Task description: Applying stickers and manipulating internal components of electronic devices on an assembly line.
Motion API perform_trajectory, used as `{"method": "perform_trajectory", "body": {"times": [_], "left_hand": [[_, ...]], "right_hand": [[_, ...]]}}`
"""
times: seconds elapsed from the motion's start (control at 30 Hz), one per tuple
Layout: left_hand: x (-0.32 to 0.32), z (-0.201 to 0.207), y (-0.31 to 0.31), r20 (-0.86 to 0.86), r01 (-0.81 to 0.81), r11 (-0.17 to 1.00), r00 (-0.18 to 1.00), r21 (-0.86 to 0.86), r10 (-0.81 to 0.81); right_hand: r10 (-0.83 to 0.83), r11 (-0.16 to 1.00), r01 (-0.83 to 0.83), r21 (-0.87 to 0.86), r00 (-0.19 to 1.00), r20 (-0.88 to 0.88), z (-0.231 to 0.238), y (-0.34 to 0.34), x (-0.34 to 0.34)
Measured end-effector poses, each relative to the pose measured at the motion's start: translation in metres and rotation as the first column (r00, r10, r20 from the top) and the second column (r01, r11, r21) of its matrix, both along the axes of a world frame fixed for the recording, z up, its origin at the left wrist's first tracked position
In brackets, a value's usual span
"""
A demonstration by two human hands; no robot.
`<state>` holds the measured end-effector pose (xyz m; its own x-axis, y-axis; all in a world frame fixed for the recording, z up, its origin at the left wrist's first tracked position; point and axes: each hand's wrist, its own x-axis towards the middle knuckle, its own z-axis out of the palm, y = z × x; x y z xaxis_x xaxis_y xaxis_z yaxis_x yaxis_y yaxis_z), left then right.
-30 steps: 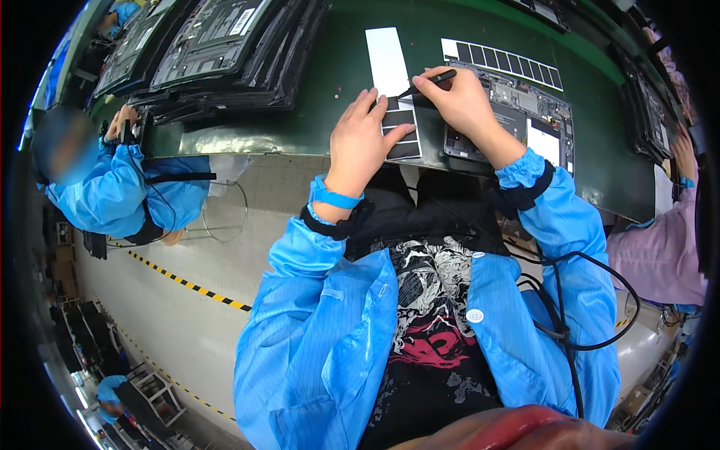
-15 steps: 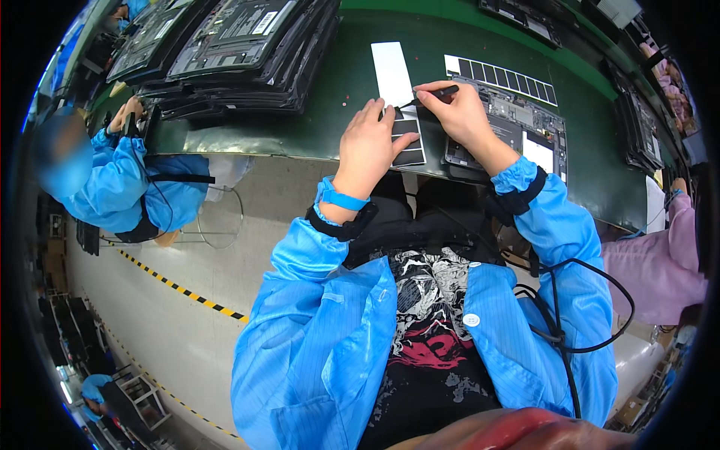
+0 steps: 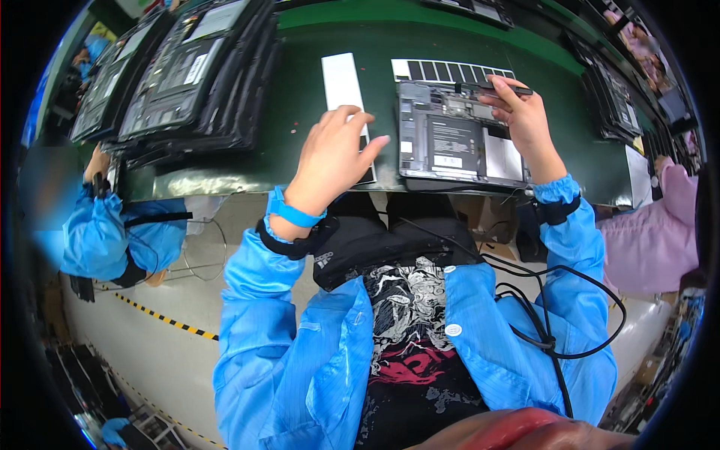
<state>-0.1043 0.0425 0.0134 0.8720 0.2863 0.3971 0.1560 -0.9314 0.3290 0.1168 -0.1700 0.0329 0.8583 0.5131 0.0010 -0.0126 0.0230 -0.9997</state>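
In my right hand (image 3: 523,112) is a pair of slim black tweezers (image 3: 516,89), gripped between thumb and fingers. At their tip, a small black strip (image 3: 466,88) hangs over the upper part of an opened laptop base (image 3: 414,124). The laptop's battery (image 3: 452,135) and boards are exposed. My left hand (image 3: 330,154) lies open, thumb apart, over a long sheet of black stickers with a white upper part (image 3: 343,79); the hand hides much of its lower half. Another sheet with a row of black rectangles (image 3: 450,71) lies behind the laptop.
Tall stacks of opened laptop bases (image 3: 180,82) stand at the left of the green table (image 3: 300,112). More laptop parts (image 3: 604,94) are piled at the right. A co-worker in blue (image 3: 94,236) sits at the left, and a pink sleeve (image 3: 645,236) shows at the right.
My right hand has moved right, from the sticker sheet to over the laptop, carrying the tweezers with the black strip. My left hand stays by the sheet. The whole view has shifted.
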Motion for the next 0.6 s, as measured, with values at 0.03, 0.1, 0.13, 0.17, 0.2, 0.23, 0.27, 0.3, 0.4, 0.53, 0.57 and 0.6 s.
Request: {"method": "perform_trajectory", "body": {"times": [0.03, 0.1, 0.13, 0.17, 0.2, 0.23, 0.27, 0.3, 0.4, 0.53, 0.57, 0.6], "left_hand": [[0.008, 0.010, -0.006, -0.038, 0.165, 0.980, 0.985, -0.110, -0.170], [0.026, 0.016, -0.017, -0.048, 0.405, 0.891, 0.905, -0.205, -0.422], [0.036, 0.013, -0.020, -0.032, 0.497, 0.853, 0.861, -0.160, -0.508], [0.044, 0.011, -0.024, -0.050, 0.534, 0.837, 0.839, -0.122, -0.542], [0.049, 0.011, -0.027, -0.068, 0.569, 0.818, 0.815, -0.085, -0.575], [0.050, 0.009, -0.029, -0.075, 0.570, 0.816, 0.813, -0.094, -0.577], [0.053, 0.007, -0.030, -0.095, 0.576, 0.815, 0.809, -0.069, -0.580], [0.055, 0.005, -0.030, -0.113, 0.580, 0.814, 0.806, -0.044, -0.581], [0.059, 0.004, -0.031, -0.131, 0.556, 0.830, 0.820, -0.050, -0.557], [0.060, -0.002, -0.033, -0.110, 0.542, 0.840, 0.834, -0.029, -0.541], [0.059, -0.001, -0.033, -0.106, 0.539, 0.842, 0.836, -0.027, -0.538], [0.058, 0.000, -0.033, -0.102, 0.536, 0.844, 0.839, -0.024, -0.535]], "right_hand": [[-0.007, 1.000, 0.007, 0.004, 1.000, -0.014, -0.004, -0.003, 0.004], [0.014, 1.000, -0.014, 0.025, 1.000, -0.024, -0.014, -0.002, 0.011], [0.047, 0.998, -0.045, 0.050, 0.998, -0.032, -0.018, -0.001, 0.014], [0.063, 0.995, -0.060, 0.083, 0.997, -0.045, -0.014, 0.003, 0.009], [0.059, 0.995, -0.055, 0.081, 0.997, -0.055, -0.012, 0.005, 0.005], [0.096, 0.991, -0.090, 0.099, 0.994, -0.059, -0.012, 0.006, 0.002], [0.128, 0.986, -0.120, 0.119, 0.990, -0.056, -0.013, 0.008, 0.001], [0.134, 0.987, -0.126, 0.102, 0.987, -0.083, -0.016, 0.008, -0.001], [0.127, 0.990, -0.118, 0.083, 0.985, -0.116, -0.022, 0.009, 0.000], [0.110, 0.992, -0.101, 0.080, 0.986, -0.127, -0.026, 0.010, 0.001], [0.112, 0.992, -0.103, 0.072, 0.984, -0.136, -0.025, 0.011, 0.001], [0.101, 0.990, -0.084, 0.115, 0.984, -0.145, -0.024, 0.011, 0.002]]}}
